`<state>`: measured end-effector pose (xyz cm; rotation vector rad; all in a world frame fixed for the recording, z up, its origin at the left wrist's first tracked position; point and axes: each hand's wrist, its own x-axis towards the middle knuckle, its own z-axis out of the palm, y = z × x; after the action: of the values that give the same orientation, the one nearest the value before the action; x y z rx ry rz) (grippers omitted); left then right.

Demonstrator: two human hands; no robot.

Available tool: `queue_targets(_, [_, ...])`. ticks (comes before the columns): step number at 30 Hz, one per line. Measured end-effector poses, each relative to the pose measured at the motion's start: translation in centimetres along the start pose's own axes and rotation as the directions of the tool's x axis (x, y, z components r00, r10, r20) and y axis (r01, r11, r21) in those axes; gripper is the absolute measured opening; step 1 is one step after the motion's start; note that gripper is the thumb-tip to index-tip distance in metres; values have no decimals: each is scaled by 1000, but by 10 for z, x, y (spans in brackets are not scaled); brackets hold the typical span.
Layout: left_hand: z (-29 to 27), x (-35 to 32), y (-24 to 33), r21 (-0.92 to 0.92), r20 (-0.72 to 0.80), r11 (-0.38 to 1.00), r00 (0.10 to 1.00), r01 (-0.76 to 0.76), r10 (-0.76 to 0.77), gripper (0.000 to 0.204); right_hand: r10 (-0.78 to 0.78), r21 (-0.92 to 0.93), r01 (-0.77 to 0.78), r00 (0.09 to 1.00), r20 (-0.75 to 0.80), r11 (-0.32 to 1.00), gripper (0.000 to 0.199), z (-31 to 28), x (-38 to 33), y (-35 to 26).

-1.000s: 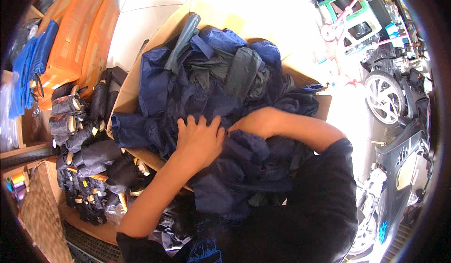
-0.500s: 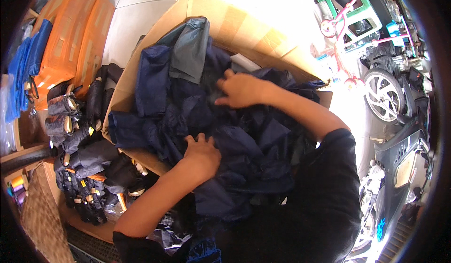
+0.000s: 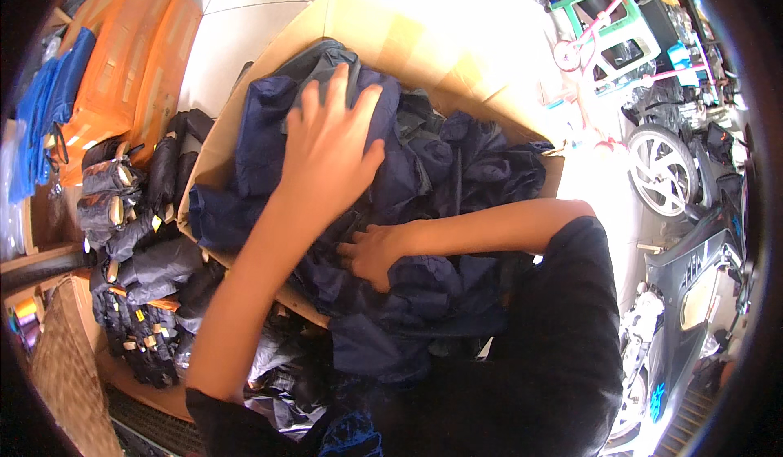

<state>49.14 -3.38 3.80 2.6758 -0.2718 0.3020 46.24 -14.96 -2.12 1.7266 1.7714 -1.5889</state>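
A heap of dark navy folded fabric garments (image 3: pixel 424 179) fills a large open brown cardboard box (image 3: pixel 383 33), which serves as the landmark here. The left hand (image 3: pixel 330 151) lies flat on top of the heap toward the box's far left part, fingers spread wide and pressing down, gripping nothing. The right hand (image 3: pixel 375 253) sits lower, near the box's near edge, fingers curled into the navy cloth and partly buried in it, so how firmly it grips cannot be told. Left of the box lie rolled black fabric bundles (image 3: pixel 130 212), and beyond them an orange flat package (image 3: pixel 122 57). Right of the box stands a white-wheeled small bicycle (image 3: pixel 652 163).
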Motion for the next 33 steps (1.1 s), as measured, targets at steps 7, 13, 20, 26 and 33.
queue_targets(7, [85,19,-18,244,890,969,387,45,-242,59,-174,-97,167,982,-69,981,45,-30,-48,10])
queue_targets(13, [64,-4,-3,16,996,992,93,-125,-4,50,-221,239,412,797,-561,879,18,-81,-110,29])
queue_targets(20, [55,-11,12,-57,981,992,180,-111,76,37,258,181,-186,613,-746,966,76,-15,-22,146])
queue_targets(26, [29,12,-34,-643,581,678,803,356,130,16,168,100,-143,932,-322,985,80,-7,-8,84])
queue_targets(33, [54,-7,-43,261,795,955,530,143,-297,68,263,-176,-315,928,-263,933,62,-2,-24,27])
